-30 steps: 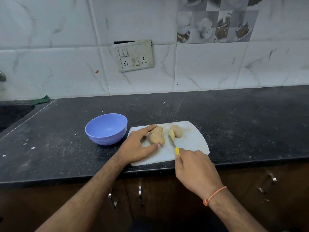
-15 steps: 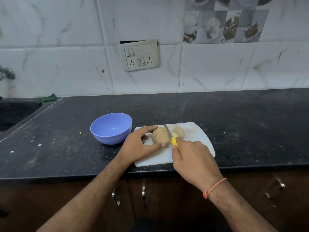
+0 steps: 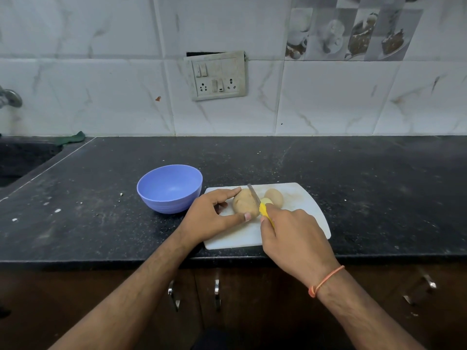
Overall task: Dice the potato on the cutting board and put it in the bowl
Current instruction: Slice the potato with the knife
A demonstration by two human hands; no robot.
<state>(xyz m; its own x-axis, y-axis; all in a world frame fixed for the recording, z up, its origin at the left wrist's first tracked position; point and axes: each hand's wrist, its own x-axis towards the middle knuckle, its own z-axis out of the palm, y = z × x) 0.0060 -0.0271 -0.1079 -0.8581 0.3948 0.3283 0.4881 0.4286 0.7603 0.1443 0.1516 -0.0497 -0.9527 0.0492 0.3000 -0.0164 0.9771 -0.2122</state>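
Observation:
A white cutting board (image 3: 298, 198) lies at the counter's front edge. On it sits a large brown potato piece (image 3: 243, 204), which my left hand (image 3: 214, 215) holds between index finger and thumb. My right hand (image 3: 293, 233) grips a yellow-handled knife (image 3: 255, 198); its blade lies across the right side of that piece. A smaller cut-off potato piece (image 3: 274, 197) sits just right of the blade, its pale cut face toward the knife. An empty blue bowl (image 3: 169, 188) stands left of the board.
The black counter (image 3: 353, 178) runs wide to the right and behind the board, with crumbs on its left part. A sink recess (image 3: 22, 157) and tap (image 3: 10, 97) are at far left. A tiled wall with a switch panel (image 3: 217, 75) stands behind.
The knife has moved from between the two pieces up onto the large piece my left hand holds. The view has shifted slightly to the left.

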